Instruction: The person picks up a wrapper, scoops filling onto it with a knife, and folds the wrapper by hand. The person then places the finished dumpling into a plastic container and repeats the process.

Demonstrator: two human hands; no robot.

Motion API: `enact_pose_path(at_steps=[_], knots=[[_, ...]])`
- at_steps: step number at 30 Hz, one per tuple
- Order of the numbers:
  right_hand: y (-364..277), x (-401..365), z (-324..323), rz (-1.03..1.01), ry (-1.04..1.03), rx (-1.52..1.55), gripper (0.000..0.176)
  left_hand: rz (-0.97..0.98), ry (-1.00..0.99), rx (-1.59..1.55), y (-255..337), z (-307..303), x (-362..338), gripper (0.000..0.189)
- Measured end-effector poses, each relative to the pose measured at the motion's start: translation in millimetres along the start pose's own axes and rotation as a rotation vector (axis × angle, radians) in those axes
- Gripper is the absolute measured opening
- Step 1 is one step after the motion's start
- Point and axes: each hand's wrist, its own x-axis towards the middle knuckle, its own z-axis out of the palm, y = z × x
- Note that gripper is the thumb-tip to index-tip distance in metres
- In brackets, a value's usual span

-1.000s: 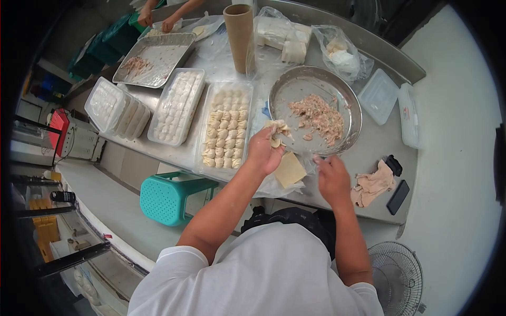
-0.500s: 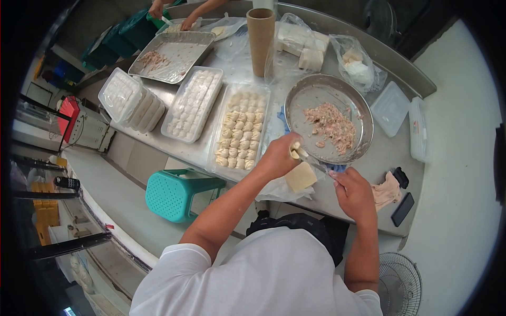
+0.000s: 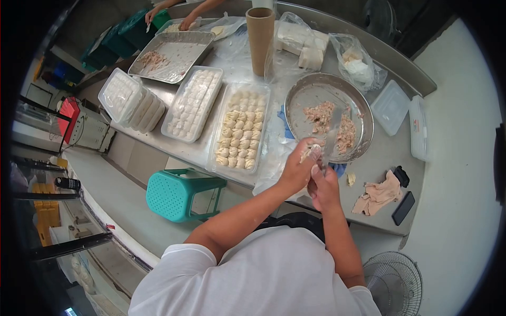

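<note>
Head view. Left hand [image 3: 298, 167] half closed at the near edge of the round pan [image 3: 307, 94], fingers curled about a pale piece of dough [image 3: 305, 153], mostly hidden. Right hand [image 3: 323, 186] just to its right, closed on the near end of a flat metal blade [image 3: 331, 138]; hands overlap in view, contact between them unclear. Blade points away, over the pan; meat filling [image 3: 318, 114] lies in the pan on both sides of it. Whether the tip touches pan or filling, cannot tell.

Left of the pan: container of pleated dumplings [image 3: 240, 131], in rows. Farther left, a second filled container [image 3: 192, 105], then stacked containers [image 3: 122, 97]. Far left, rectangular metal tray [image 3: 183, 55] with meat scraps; beyond it, another person's hands [image 3: 186, 22]. Upright cardboard tube [image 3: 260, 42] at the far middle. Right of the hands: small dough scrap [image 3: 351, 179], pinkish cloth [image 3: 377, 195], dark phone [image 3: 403, 208]. Clear lid [image 3: 390, 108] right of the pan.
</note>
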Motion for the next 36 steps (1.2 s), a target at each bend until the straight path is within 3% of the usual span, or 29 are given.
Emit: enact_pose_path(at_steps=[4,6,10,12,14,16,20,21,23,24,26,29,32,34,35,36], knots=[[-9.3,8.9,5.0,-0.025,0.099,0.169,0.018,0.036,-0.112,0.133,4.9,-13.7,-1.7,0.030],[-10.3,11.6,-2.3,-0.024,0.094,0.159,0.018,0.426,-0.266,0.766,16.4,-29.2,1.7,0.031],[-5.8,13.2,-10.7,0.002,0.036,0.201,0.019,0.462,-0.444,0.898,44.5,-35.1,3.8,0.039],[-5.2,11.9,-12.0,0.028,0.008,0.158,0.020,0.467,-0.456,0.914,54.5,-45.4,10.6,0.036],[-7.5,11.1,-12.6,0.055,-0.019,0.113,0.021,0.383,-0.534,1.137,67.9,-68.4,31.8,0.027],[-13.1,6.9,-13.2,0.050,0.042,-0.030,0.024,0.464,-0.336,1.321,80.8,-102.8,66.6,0.017],[-6.1,0.6,-41.3,0.026,0.113,-0.020,0.024,0.313,-0.009,1.369,107.6,-165.3,118.2,0.018],[-3.6,-2.0,-47.0,0.029,0.147,-0.031,0.024,0.310,-0.010,1.367,110.7,-166.8,122.8,0.018],[1.2,-5.9,-55.3,0.033,0.182,-0.047,0.024,0.059,-0.017,1.358,113.8,-168.7,131.6,0.024],[2.5,-8.5,-57.4,0.041,0.196,-0.065,0.024,0.057,-0.018,1.355,110.8,-170.6,137.1,0.024],[5.9,-13.1,-62.5,0.053,0.214,-0.083,0.023,-0.069,-0.115,1.104,100.7,-173.6,144.4,0.026],[7.0,-15.7,-70.6,0.039,0.220,-0.117,0.021,0.072,-0.197,1.274,91.2,-178.9,150.6,0.030],[0.7,-14.5,-87.0,0.045,0.264,-0.307,0.020,-0.015,-0.198,1.428,100.6,-165.7,145.1,0.034],[-6.0,-3.5,-103.4,-0.115,0.338,-0.639,0.019,-0.038,-0.207,1.457,108.4,-158.3,141.3,0.036],[-12.9,1.1,-110.7,-0.119,0.348,-0.641,0.019,-0.062,-0.209,1.488,109.0,-153.4,139.8,0.039],[-20.6,7.7,-115.9,-0.449,0.382,-0.995,0.018,-0.057,-0.218,1.486,103.4,-147.8,136.4,0.039]])
